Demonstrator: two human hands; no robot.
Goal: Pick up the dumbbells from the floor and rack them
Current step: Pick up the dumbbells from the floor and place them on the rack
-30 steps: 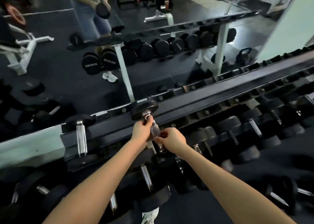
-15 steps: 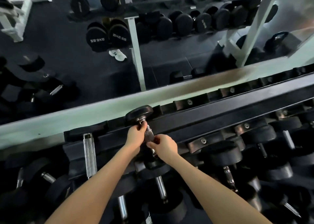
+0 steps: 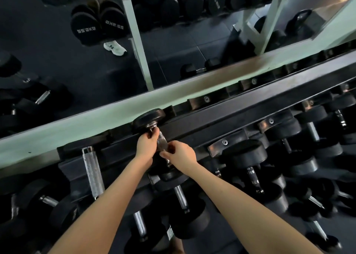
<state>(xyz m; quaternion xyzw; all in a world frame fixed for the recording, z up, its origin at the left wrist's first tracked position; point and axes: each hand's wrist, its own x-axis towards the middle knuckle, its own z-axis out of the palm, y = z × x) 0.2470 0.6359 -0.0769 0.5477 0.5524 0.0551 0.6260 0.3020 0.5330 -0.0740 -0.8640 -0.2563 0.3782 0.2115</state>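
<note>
A black dumbbell [image 3: 149,118] with a chrome handle lies across the top tier of the black rack [image 3: 240,117], its far head against the back rail. My left hand [image 3: 146,144] is wrapped around the upper part of the handle. My right hand [image 3: 181,154] grips the lower part, and the near head is hidden beneath both hands. Another racked dumbbell [image 3: 90,163] lies just to the left on the same tier.
Several black dumbbells fill the lower tiers, such as one [image 3: 248,155] at right. A mirror [image 3: 173,41] behind the rack reflects more dumbbells, the dark floor and a white shoe [image 3: 115,48]. A pale green ledge [image 3: 96,117] runs under the mirror.
The view has tilted down and drawn closer to the rack. Both hands have stayed on the dumbbell handle, which rests in the same top-tier slot.
</note>
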